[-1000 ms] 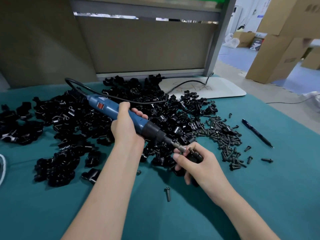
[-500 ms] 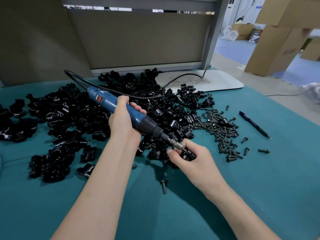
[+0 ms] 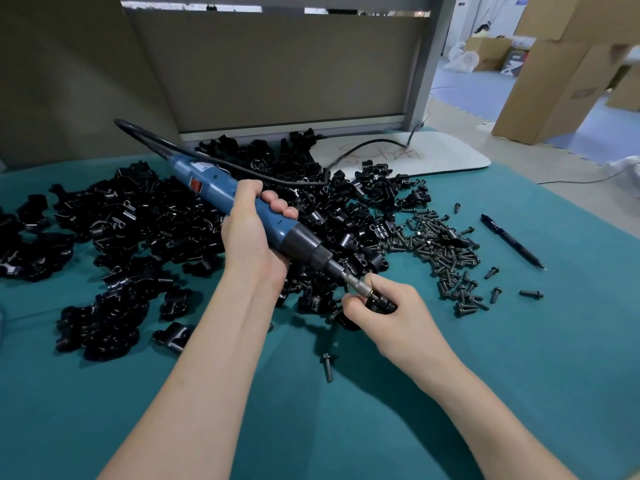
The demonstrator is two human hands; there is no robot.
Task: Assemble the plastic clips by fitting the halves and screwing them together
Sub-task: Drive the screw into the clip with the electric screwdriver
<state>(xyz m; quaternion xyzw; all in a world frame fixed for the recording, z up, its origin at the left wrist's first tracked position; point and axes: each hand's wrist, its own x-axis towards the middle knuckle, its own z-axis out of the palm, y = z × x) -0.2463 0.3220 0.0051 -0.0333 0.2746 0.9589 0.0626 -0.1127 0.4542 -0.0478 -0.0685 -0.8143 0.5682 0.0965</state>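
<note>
**Teal bench: driving a screw into a clip**

Head view. The table (image 3: 450, 393) is covered in teal cloth and backed by a grey partition (image 3: 277, 71). Cardboard boxes (image 3: 554, 81) stand on the floor beyond, to the right. A broad pile of black clip halves (image 3: 138, 230) covers the far left and middle of the cloth. A heap of screws (image 3: 446, 251) lies to its right, with a pen (image 3: 512, 242) further right. One loose screw (image 3: 327, 367) lies between the forearms.

The left hand (image 3: 252, 233) is wrapped round the barrel of the blue electric screwdriver (image 3: 214, 188), which slants down to the right. The right hand (image 3: 391, 313) grips one clip (image 3: 381, 303), fingers curled about it, at the near edge of the pile. The driver bit (image 3: 353, 280) meets the clip at the thumb side. The screw head itself is too small to make out.

Judged step: fastening, halves already mated. I cannot tell how deep the screw sits.

Next move calls for:
- keeping the bit in line with the screw
- holding the clip firm against twist
- setting the finished clip apart from the loose halves
- picking up fresh halves and a screw
</note>
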